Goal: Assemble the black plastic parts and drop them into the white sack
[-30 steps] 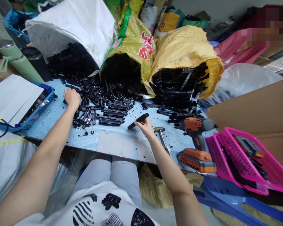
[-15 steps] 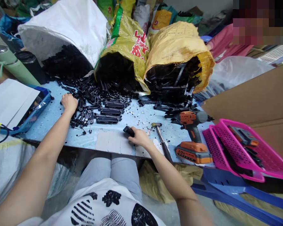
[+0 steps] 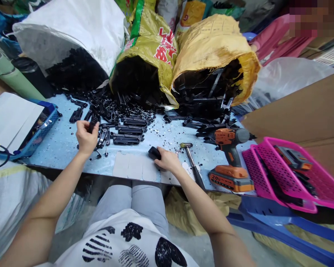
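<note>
My left hand (image 3: 86, 138) is closed on a bunch of small black parts (image 3: 92, 124), at the left side of the pile of black parts (image 3: 105, 107). My right hand (image 3: 167, 160) grips a black part (image 3: 154, 152) at the front of the table, beside pale flat pads (image 3: 136, 167). Its fingers partly cover that piece, so its exact kind cannot be made out. Stacked long black parts (image 3: 129, 129) lie between the two hands. To the right of my right hand rests a hammer (image 3: 191, 161) with a dark handle.
An orange cordless drill (image 3: 230, 159) stands at right, beside pink baskets (image 3: 289, 167). Three sacks (image 3: 72, 26) of black parts open onto the blue table (image 3: 61, 148). A blue basket (image 3: 44, 128) and green bottle (image 3: 15, 79) stand left. Someone in a pink sleeve (image 3: 272, 39) is at back right.
My left hand has drawn nearer and slightly right, with black parts now showing in its fingers. My right hand has shifted little, still gripping its black part. The view has moved slightly.
</note>
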`<state>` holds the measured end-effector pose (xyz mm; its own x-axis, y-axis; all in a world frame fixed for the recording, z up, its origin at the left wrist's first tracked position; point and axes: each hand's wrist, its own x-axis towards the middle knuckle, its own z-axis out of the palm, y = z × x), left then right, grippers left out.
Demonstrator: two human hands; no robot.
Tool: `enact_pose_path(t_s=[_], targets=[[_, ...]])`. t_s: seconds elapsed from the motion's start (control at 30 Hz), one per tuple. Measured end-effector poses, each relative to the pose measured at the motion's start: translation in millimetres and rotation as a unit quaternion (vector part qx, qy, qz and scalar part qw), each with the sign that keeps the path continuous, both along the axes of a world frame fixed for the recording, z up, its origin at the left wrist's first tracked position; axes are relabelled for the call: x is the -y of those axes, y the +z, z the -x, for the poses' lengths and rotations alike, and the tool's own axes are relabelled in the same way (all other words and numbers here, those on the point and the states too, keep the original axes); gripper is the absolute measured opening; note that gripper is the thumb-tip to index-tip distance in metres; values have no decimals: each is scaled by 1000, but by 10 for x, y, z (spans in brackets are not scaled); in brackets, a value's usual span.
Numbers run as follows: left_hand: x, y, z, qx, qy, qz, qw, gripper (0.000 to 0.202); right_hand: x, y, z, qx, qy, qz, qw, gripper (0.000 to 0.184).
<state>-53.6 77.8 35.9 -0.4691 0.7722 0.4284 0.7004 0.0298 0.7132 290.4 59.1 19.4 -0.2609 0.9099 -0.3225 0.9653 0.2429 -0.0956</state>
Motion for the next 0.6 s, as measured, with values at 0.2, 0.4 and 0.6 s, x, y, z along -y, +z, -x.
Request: enact_pose_path(t_s=[0.2,0.4,0.6], targets=[[490,-128,-468,78,-116,48,989,26,44,47,13,9,-27,-14,1000,49],[806,-255,-700,139,-178,125,966,17,122,35,64,11,-23,-4,1000,50],[890,-305,-768,170,-181,137,959,17,239,68,-22,8,-15,2,1000,51]])
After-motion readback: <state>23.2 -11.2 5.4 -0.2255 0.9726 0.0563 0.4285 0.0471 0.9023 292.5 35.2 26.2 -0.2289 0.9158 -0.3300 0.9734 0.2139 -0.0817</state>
